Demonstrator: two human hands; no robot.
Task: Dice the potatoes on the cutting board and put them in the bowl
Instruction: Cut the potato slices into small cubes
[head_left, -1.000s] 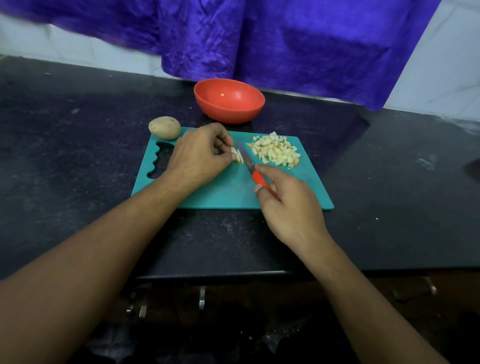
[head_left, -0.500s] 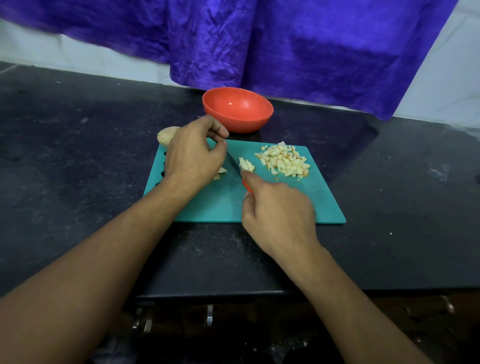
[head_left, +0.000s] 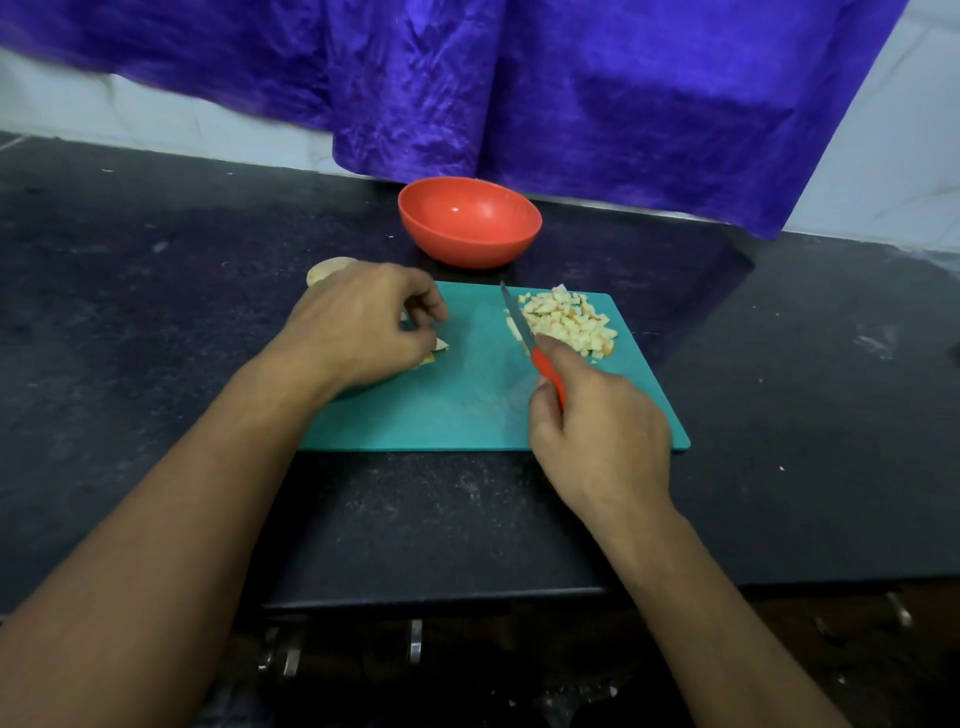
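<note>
Teal cutting board (head_left: 457, 415) at mid-frame: the left hand (head_left: 358, 322) keeps its grip on potato strips (head_left: 439, 345) at the board's left, so the right hand (head_left: 597, 431), grasping the knife (head_left: 530, 343) beside the diced pile (head_left: 566, 322), should slice there, blade clear of knuckles.

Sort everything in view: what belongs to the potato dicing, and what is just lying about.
Job in hand:
cutting board
diced potato pile
uncut pieces, held by the left hand
whole potato, partly hidden behind that hand
knife, gripped by the right hand
red bowl

Just there:
purple cloth
black counter
</note>
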